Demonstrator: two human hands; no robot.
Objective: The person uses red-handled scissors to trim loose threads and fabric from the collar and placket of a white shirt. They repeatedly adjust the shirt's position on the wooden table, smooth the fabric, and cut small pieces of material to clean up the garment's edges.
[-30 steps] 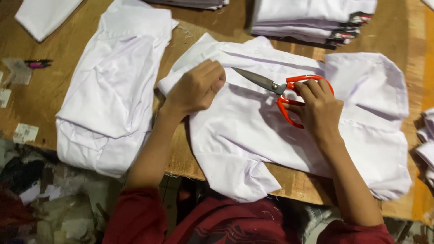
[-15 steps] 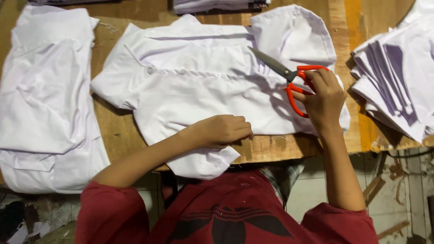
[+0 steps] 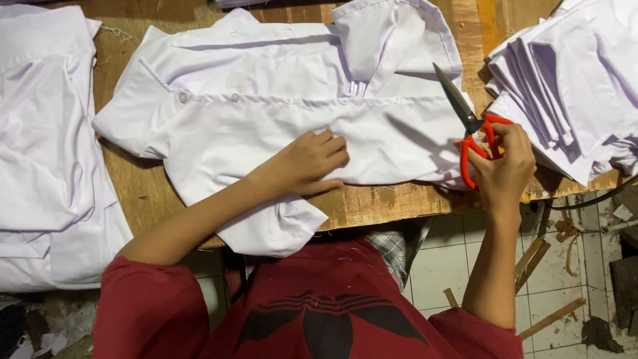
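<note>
Rough wooden boards form the worktable, its near edge running above a tiled floor, and a white button-front shirt lies spread flat across it with the button row running sideways. Soft, light and limp by the look of it, the shirt would likely bunch or slide if tugged, so holding it flat with a palm or gripping a seam or the collar seems soundest. On the shirt's lower middle the left hand rests palm down, fingers together and extended, pressing the cloth. At the shirt's right edge the right hand grips red-handled scissors, fingers through the loops, blades closed and pointing up-left over the cloth. Right of the shirt sits a stack of folded white garments; left of it lies another white shirt.
</note>
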